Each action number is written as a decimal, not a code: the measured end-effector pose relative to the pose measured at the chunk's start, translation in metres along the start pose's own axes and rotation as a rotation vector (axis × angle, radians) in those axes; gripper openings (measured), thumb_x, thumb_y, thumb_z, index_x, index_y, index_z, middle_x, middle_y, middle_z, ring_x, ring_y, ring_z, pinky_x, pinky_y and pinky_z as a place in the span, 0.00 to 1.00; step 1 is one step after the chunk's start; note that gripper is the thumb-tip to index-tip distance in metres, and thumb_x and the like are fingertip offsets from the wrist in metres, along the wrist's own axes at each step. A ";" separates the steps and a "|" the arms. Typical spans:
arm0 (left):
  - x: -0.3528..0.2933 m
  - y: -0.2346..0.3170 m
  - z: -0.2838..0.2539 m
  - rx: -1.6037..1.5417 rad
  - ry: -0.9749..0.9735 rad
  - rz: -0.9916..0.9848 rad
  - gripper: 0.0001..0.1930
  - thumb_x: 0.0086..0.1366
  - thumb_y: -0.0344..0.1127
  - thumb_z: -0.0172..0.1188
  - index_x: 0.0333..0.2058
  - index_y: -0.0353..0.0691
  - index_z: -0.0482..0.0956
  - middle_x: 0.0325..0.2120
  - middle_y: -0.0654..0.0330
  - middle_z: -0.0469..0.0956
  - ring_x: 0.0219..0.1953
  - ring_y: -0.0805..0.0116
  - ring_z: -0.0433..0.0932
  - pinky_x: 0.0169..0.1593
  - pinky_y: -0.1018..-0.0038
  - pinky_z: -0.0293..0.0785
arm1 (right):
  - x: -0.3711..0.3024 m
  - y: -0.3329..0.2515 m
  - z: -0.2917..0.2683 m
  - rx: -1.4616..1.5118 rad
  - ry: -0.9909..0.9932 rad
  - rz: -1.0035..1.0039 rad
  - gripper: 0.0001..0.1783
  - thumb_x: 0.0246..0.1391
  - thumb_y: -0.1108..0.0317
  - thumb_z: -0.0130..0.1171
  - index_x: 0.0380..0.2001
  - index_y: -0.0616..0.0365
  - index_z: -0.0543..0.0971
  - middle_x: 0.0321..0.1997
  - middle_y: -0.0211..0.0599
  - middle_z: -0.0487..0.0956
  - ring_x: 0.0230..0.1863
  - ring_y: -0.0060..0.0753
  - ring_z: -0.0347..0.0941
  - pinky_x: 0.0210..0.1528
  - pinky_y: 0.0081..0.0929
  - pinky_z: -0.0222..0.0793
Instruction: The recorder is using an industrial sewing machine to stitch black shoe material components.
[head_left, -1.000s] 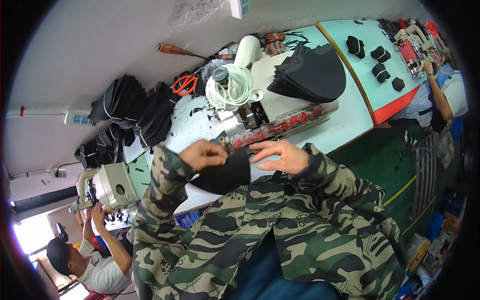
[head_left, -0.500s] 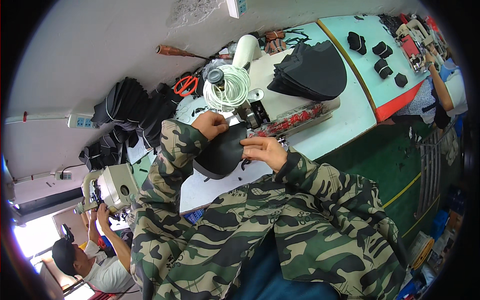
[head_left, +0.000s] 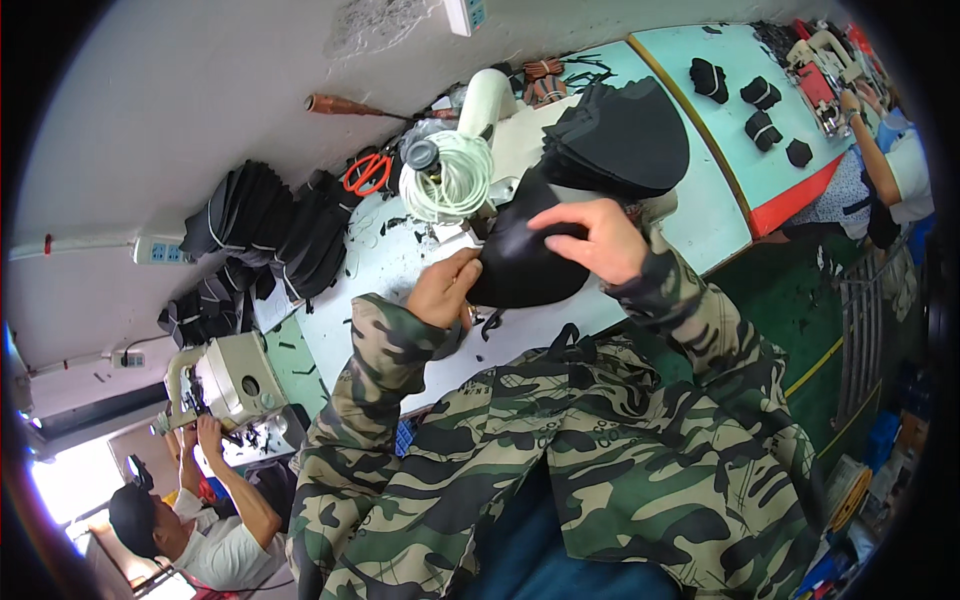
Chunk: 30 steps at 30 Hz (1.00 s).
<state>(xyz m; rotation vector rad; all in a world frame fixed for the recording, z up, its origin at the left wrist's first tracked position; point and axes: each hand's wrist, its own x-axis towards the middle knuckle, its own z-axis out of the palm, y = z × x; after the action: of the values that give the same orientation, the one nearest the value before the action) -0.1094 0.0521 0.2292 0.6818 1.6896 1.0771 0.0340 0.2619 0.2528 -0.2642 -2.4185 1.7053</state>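
A smooth black panel, like leather or foam sheet, is curved up in front of the sewing machine and covers much of it. My left hand pinches the panel's left edge between thumb and fingers. Over the panel's upper right lies my right hand, its index finger stretched out and the thumb apart. A coil of pale cord hangs round the machine's top. Behind the panel, a fanned stack of similar black panels rests on the machine's bed.
Red-handled scissors and tied bundles of black pieces lie to the left. Small black rolls sit on the far-right table. Co-workers are at a left machine and at the far right. A screwdriver lies by the wall.
The panel has shifted right and been lifted and bent over the machine. My left hand has moved down to its left edge; my right hand has moved up and right.
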 end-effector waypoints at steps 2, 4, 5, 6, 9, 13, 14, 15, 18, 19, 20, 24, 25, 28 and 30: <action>-0.010 0.002 -0.007 -0.155 -0.177 -0.145 0.17 0.67 0.38 0.42 0.48 0.32 0.68 0.21 0.58 0.76 0.11 0.72 0.73 0.12 0.84 0.64 | -0.011 -0.009 0.007 0.022 0.064 0.004 0.15 0.43 0.74 0.56 0.38 0.64 0.77 0.37 0.41 0.79 0.38 0.30 0.76 0.43 0.24 0.68; -0.007 -0.010 -0.019 -0.472 -0.351 -0.338 0.14 0.66 0.36 0.42 0.42 0.34 0.71 0.21 0.58 0.76 0.08 0.73 0.70 0.09 0.83 0.60 | -0.017 -0.006 0.023 -0.134 0.126 -0.026 0.15 0.42 0.75 0.56 0.38 0.63 0.77 0.38 0.43 0.79 0.38 0.35 0.76 0.43 0.25 0.69; -0.002 -0.018 -0.019 -0.530 -0.236 -0.351 0.12 0.65 0.36 0.44 0.39 0.35 0.72 0.18 0.59 0.74 0.06 0.76 0.65 0.07 0.84 0.54 | -0.023 -0.003 0.032 -0.190 0.049 -0.011 0.15 0.42 0.75 0.55 0.38 0.61 0.76 0.35 0.46 0.78 0.36 0.41 0.76 0.41 0.27 0.70; -0.001 -0.005 -0.020 -0.570 -0.192 -0.403 0.12 0.65 0.37 0.45 0.37 0.35 0.73 0.14 0.62 0.71 0.05 0.79 0.61 0.07 0.85 0.50 | -0.031 0.003 0.042 -0.249 -0.083 -0.028 0.16 0.43 0.72 0.55 0.39 0.57 0.77 0.33 0.47 0.78 0.33 0.46 0.76 0.39 0.31 0.71; 0.024 -0.025 -0.039 -0.342 -0.171 -0.439 0.11 0.63 0.37 0.45 0.32 0.39 0.75 0.12 0.68 0.68 0.05 0.82 0.57 0.09 0.85 0.47 | -0.037 0.002 0.081 -0.247 -0.187 0.012 0.17 0.43 0.70 0.55 0.40 0.52 0.77 0.28 0.48 0.78 0.31 0.51 0.74 0.36 0.41 0.70; 0.049 -0.014 -0.041 -0.149 -0.092 -0.374 0.11 0.62 0.37 0.47 0.24 0.39 0.73 0.07 0.65 0.62 0.06 0.77 0.57 0.10 0.76 0.49 | -0.030 -0.002 0.093 -0.229 -0.046 -0.035 0.18 0.45 0.69 0.55 0.43 0.53 0.76 0.26 0.48 0.77 0.27 0.52 0.73 0.32 0.41 0.69; 0.051 -0.006 -0.041 -0.018 -0.075 -0.366 0.11 0.61 0.37 0.48 0.26 0.37 0.75 0.09 0.61 0.66 0.08 0.71 0.62 0.13 0.73 0.55 | -0.029 -0.001 0.095 -0.220 -0.018 -0.056 0.18 0.45 0.69 0.55 0.44 0.53 0.76 0.26 0.48 0.77 0.25 0.52 0.71 0.30 0.40 0.69; 0.052 -0.001 -0.041 0.112 -0.061 -0.352 0.11 0.60 0.37 0.50 0.29 0.35 0.76 0.10 0.57 0.70 0.10 0.65 0.68 0.16 0.71 0.61 | -0.028 -0.013 0.086 -0.324 -0.127 0.022 0.20 0.46 0.68 0.55 0.46 0.52 0.74 0.28 0.47 0.77 0.26 0.52 0.72 0.32 0.38 0.69; 0.044 -0.006 -0.015 0.534 0.168 -0.033 0.12 0.58 0.37 0.52 0.33 0.34 0.77 0.20 0.48 0.76 0.24 0.50 0.77 0.29 0.64 0.70 | -0.033 -0.037 0.056 -0.497 -0.013 -0.031 0.25 0.45 0.68 0.56 0.50 0.51 0.71 0.32 0.46 0.77 0.27 0.49 0.73 0.32 0.38 0.69; 0.039 -0.002 -0.004 0.610 0.269 -0.065 0.12 0.57 0.37 0.53 0.32 0.34 0.77 0.28 0.44 0.77 0.36 0.44 0.76 0.39 0.61 0.69 | -0.034 -0.028 0.049 -0.500 0.096 -0.100 0.32 0.43 0.70 0.58 0.56 0.52 0.66 0.33 0.47 0.76 0.27 0.49 0.73 0.30 0.39 0.69; 0.037 -0.005 -0.004 0.569 0.275 -0.059 0.12 0.58 0.37 0.52 0.30 0.33 0.78 0.25 0.44 0.77 0.32 0.46 0.77 0.37 0.60 0.69 | -0.034 -0.036 0.038 -0.477 0.166 -0.087 0.36 0.42 0.75 0.58 0.59 0.55 0.62 0.34 0.48 0.76 0.29 0.49 0.73 0.31 0.39 0.70; 0.042 -0.024 -0.029 0.328 0.279 0.066 0.13 0.61 0.37 0.49 0.26 0.34 0.76 0.22 0.46 0.76 0.26 0.49 0.76 0.30 0.61 0.69 | -0.024 -0.045 -0.007 -0.456 0.407 -0.019 0.35 0.43 0.78 0.55 0.59 0.54 0.62 0.28 0.42 0.76 0.27 0.43 0.73 0.28 0.37 0.67; 0.038 -0.029 -0.036 0.586 0.468 0.178 0.13 0.62 0.39 0.48 0.27 0.36 0.75 0.18 0.47 0.75 0.24 0.51 0.76 0.27 0.63 0.69 | -0.021 -0.052 -0.026 -0.531 0.536 -0.178 0.30 0.44 0.79 0.55 0.55 0.55 0.67 0.30 0.43 0.76 0.29 0.43 0.73 0.31 0.35 0.68; 0.015 -0.074 -0.059 1.272 0.253 -0.207 0.16 0.61 0.45 0.51 0.42 0.42 0.71 0.27 0.48 0.77 0.32 0.49 0.78 0.34 0.56 0.73 | -0.012 -0.074 -0.070 -0.736 0.846 -0.543 0.19 0.44 0.82 0.53 0.42 0.57 0.78 0.34 0.41 0.77 0.34 0.42 0.72 0.38 0.31 0.69; 0.005 -0.101 -0.061 1.304 -0.033 -0.301 0.19 0.58 0.45 0.55 0.45 0.42 0.69 0.35 0.47 0.76 0.36 0.48 0.77 0.39 0.55 0.72 | -0.010 -0.063 -0.077 -0.820 0.784 -0.488 0.17 0.43 0.82 0.54 0.39 0.57 0.78 0.35 0.40 0.77 0.35 0.42 0.72 0.38 0.31 0.69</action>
<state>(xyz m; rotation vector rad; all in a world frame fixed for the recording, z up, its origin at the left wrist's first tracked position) -0.1633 -0.0103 0.1445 1.1383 2.2583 -0.3882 0.0596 0.3088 0.3374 -0.3185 -2.1380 0.2518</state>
